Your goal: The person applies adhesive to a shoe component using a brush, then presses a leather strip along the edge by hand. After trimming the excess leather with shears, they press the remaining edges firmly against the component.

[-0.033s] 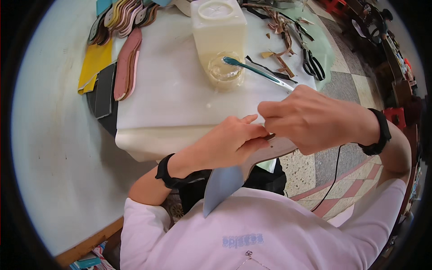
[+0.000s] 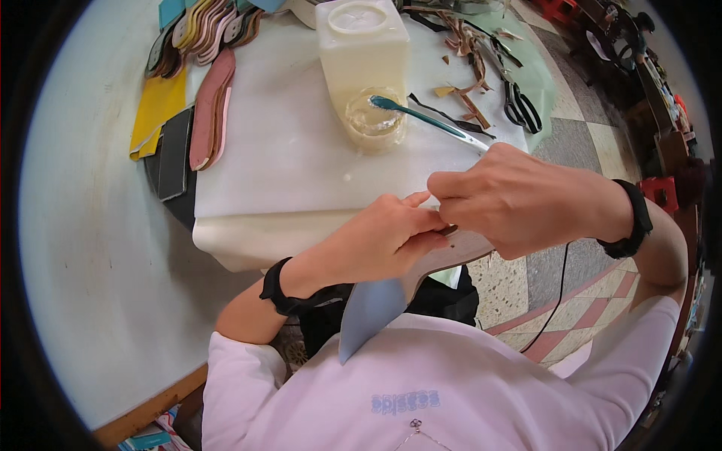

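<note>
Now, left hand [image 2: 387, 233]: pinching the curved piece [image 2: 469, 246]
Right hand [image 2: 519, 199]: curled, contents hidden
Teal stick [image 2: 423, 116]: over the cup [image 2: 380, 140], beyond right knuckles

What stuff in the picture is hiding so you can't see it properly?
In the head view:
- Fingertips of the right hand: tucked behind that hand, so I can't tell what they grip.
- Part of the flat piece: covered by the left hand and right hand.
- Handle end of the brush: behind the right hand.
- Colourful packets: cut off by the bottom edge.
</note>
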A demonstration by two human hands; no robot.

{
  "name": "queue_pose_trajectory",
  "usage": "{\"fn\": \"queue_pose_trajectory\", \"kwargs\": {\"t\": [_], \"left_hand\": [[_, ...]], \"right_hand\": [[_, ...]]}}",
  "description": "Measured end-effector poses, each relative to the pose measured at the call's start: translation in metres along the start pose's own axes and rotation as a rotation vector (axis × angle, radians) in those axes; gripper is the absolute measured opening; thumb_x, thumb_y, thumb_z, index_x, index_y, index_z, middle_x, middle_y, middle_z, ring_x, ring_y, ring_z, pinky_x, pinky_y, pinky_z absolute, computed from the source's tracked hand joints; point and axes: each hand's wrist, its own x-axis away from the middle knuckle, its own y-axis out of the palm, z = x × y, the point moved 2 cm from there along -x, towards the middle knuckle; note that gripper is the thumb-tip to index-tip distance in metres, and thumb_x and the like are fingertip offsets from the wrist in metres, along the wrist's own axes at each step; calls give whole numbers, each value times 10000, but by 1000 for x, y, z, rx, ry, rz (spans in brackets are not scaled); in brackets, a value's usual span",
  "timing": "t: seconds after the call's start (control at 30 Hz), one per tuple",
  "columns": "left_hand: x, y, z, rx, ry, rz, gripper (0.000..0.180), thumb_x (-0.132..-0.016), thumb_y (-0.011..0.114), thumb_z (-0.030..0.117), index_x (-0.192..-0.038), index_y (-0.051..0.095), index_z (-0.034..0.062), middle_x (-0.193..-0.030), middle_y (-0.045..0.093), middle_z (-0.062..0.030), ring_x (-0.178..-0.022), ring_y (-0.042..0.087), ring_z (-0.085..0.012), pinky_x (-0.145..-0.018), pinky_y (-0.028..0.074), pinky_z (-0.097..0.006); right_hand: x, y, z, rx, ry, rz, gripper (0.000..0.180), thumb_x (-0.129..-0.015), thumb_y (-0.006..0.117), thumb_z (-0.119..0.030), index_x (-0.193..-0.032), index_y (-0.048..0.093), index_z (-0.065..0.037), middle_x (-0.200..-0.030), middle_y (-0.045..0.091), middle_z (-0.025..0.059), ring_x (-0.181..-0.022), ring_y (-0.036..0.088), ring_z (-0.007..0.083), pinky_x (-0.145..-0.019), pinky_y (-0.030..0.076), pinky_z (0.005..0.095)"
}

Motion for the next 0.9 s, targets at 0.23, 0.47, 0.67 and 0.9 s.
{"fn": "queue_pose_trajectory", "kwargs": {"t": [0.23, 0.47, 0.67, 0.9], "left_hand": [[0, -4, 3, -4, -75, -56, 174, -828, 617, 33, -998, 652, 30, -795, 620, -107, -597, 552, -213, -589, 427, -312], [-2, 6, -2, 236, -147, 84, 166, -843, 611, 58, -988, 664, -1, -750, 602, -101, -542, 446, -160, -535, 369, -296], [-2, 8, -3, 115, -38, 50, 210, -824, 622, 39, -1028, 652, 3, -768, 585, -110, -544, 440, -184, -529, 368, -297], [3, 7, -9, 257, -43, -14, 269, -806, 630, 13, -1075, 630, 2, -841, 591, -125, -624, 481, -179, -607, 408, -273]], "right_hand": [[1, -3, 0, -6, 7, -22, 127, -584, 620, -6, -687, 547, -17, -783, 471, 64, -531, 478, 246, -466, 365, 352], [3, -4, 0, 16, 17, -41, 121, -581, 621, 2, -664, 534, -2, -760, 469, 72, -519, 472, 243, -459, 362, 355], [5, -4, 0, 0, 16, -42, 115, -586, 621, 7, -663, 536, 1, -755, 468, 69, -518, 477, 238, -454, 362, 356], [7, -6, -2, -8, -4, -12, 135, -598, 620, 11, -714, 552, 5, -749, 458, 71, -517, 474, 241, -457, 367, 357]]}}
